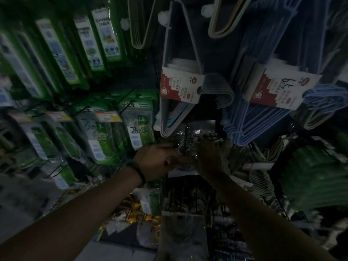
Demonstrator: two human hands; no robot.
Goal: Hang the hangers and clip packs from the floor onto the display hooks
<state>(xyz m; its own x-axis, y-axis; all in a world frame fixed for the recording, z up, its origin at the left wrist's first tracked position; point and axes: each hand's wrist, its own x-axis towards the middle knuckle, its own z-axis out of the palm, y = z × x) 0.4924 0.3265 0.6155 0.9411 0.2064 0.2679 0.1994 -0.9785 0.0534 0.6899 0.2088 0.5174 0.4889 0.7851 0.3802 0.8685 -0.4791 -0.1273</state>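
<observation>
Dim shop display, left hand [156, 160] and right hand [209, 159] raised side by side, fingers of both curled gripping a clear crinkly plastic clip pack [185, 141], bundled blue wire hangers [263, 117] hanging above

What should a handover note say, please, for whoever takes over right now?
Left hand: grips the clip pack on its left side.
Right hand: grips its right side.
Pack: held up at the display, below the pale hanger bundle; hooked or not, cannot tell.
Done: that bundle and the blue hanger bundle hang.
Left: seat this pack; other stock too dark to judge.
</observation>
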